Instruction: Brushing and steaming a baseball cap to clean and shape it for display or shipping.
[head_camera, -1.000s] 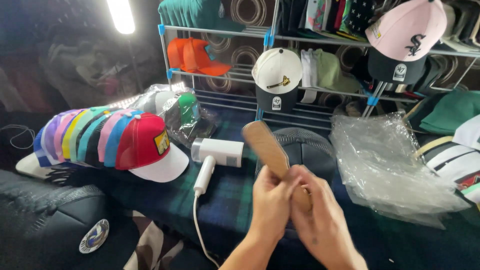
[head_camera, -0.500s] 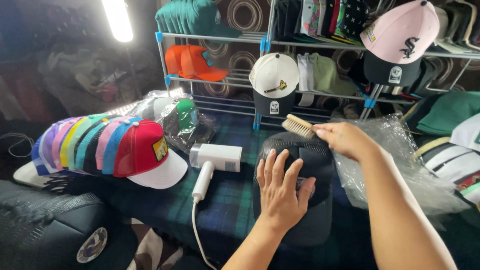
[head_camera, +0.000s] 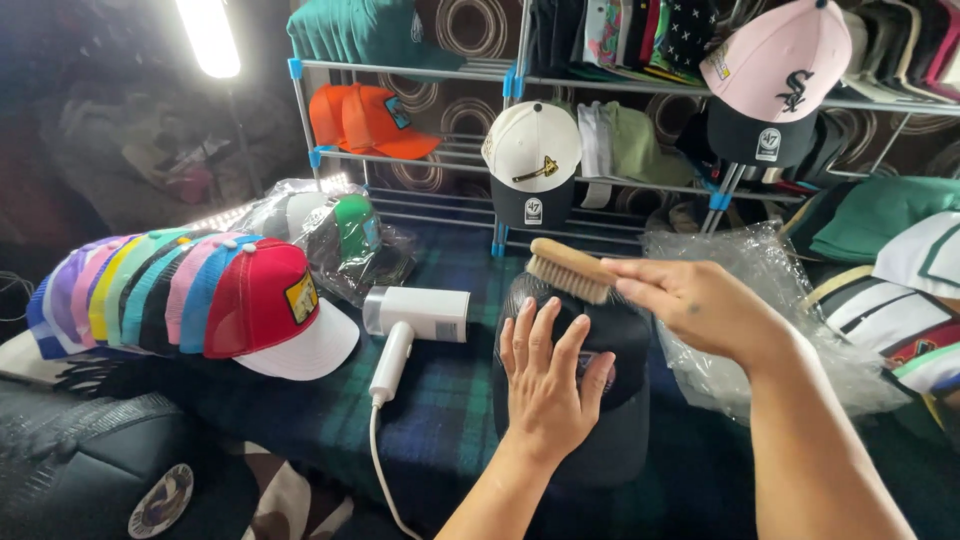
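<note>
A black mesh-backed cap (head_camera: 620, 400) lies on the plaid-covered table in front of me. My left hand (head_camera: 550, 385) rests flat on the cap's crown, fingers spread. In my right hand (head_camera: 700, 305) is a wooden brush (head_camera: 568, 268) with pale bristles, held with the bristles down against the rear mesh of the cap.
A white handheld steamer (head_camera: 415, 320) with a cord lies left of the cap. A row of coloured caps (head_camera: 190, 290) is stacked at left, bagged caps (head_camera: 345, 235) behind it. Crumpled clear plastic (head_camera: 760, 320) sits at right. A metal rack (head_camera: 520, 120) of caps stands behind.
One second ago both hands held the brush upright over the cap. Since then my left hand dropped flat onto the cap and my right hand brought the brush down to the mesh.
</note>
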